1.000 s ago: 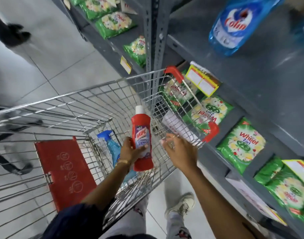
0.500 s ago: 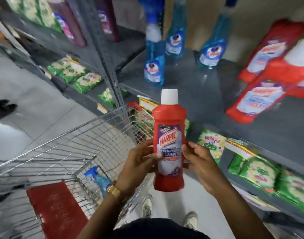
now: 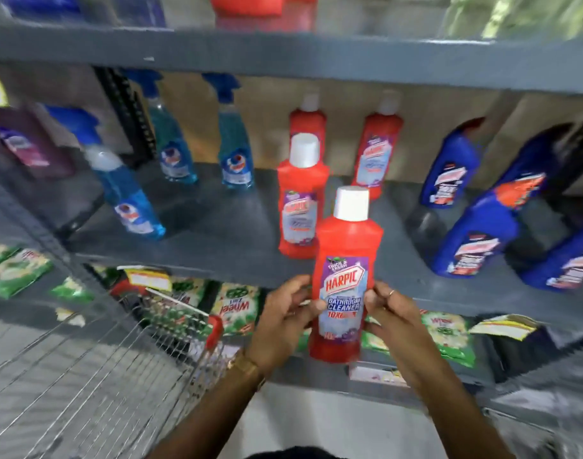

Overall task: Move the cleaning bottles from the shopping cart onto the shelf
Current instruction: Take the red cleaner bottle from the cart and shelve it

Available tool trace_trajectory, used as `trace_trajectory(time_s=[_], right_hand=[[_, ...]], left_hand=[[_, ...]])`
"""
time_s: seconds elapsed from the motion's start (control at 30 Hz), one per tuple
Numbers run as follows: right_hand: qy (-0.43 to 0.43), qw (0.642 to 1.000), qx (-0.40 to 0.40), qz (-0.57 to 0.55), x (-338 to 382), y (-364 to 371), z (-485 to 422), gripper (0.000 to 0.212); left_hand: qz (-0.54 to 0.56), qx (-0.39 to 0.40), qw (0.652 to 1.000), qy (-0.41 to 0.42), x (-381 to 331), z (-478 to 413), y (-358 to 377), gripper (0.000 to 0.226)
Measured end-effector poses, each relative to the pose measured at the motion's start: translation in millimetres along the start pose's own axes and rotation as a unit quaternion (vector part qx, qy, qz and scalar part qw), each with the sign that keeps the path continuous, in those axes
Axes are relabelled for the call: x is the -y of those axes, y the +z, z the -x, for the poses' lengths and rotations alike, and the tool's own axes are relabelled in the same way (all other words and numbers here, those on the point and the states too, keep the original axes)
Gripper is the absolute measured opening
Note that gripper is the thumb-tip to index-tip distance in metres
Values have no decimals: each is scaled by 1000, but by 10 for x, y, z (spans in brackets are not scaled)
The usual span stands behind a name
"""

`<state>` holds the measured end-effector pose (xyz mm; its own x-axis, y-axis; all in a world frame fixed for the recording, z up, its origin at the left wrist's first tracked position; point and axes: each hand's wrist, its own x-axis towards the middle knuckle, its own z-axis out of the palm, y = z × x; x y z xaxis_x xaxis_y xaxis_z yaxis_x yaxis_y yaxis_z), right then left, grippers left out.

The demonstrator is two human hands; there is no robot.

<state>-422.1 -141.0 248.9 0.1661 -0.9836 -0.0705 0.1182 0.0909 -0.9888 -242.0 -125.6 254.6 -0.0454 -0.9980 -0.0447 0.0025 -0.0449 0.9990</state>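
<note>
The person holds a red bottle [image 3: 346,276] upright in front of the grey shelf [image 3: 217,250], its base below the shelf's front edge and its cap level with the bottles standing there. The bottle is bright red plastic with a tall white cap, broad shoulders and a flat, slightly waisted body. Its label is purple at the top and pale blue lower down, with "HARPIC" in white on a red badge, "BATHROOM CLEANER" under it and "10X" in red below that.

The left hand [image 3: 283,323] grips the bottle's left side, thumb across the label's edge and fingers wrapped behind. A gold watch [image 3: 247,366] sits on that wrist. The right hand [image 3: 392,319] pinches the right side at label height, thumb in front, a ring on one finger. Both hands are closed on the bottle, not spread.

On the shelf just behind stands a matching red bottle [image 3: 300,200], and two more of the same kind stand at the back. To the left are blue spray bottles [image 3: 234,154], one leaning; to the right are dark blue bottles [image 3: 469,233] with red caps, blurred. Green packets [image 3: 234,309] lie on the lower shelf. The wire shopping cart [image 3: 118,366] is at lower left, its red corner near the left wrist.
</note>
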Motion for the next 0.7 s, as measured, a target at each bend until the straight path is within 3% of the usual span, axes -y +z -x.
trace_trajectory(time_s=[0.3, 0.7], right_hand=[[-101, 994, -34, 11, 222, -626, -873, 25], [-134, 990, -29, 16, 66, -867, -1283, 29]], left_hand=[[-43, 20, 996, 74, -29, -1207, 593, 32], [-85, 5, 993, 87, 56, -1590, 744, 31]])
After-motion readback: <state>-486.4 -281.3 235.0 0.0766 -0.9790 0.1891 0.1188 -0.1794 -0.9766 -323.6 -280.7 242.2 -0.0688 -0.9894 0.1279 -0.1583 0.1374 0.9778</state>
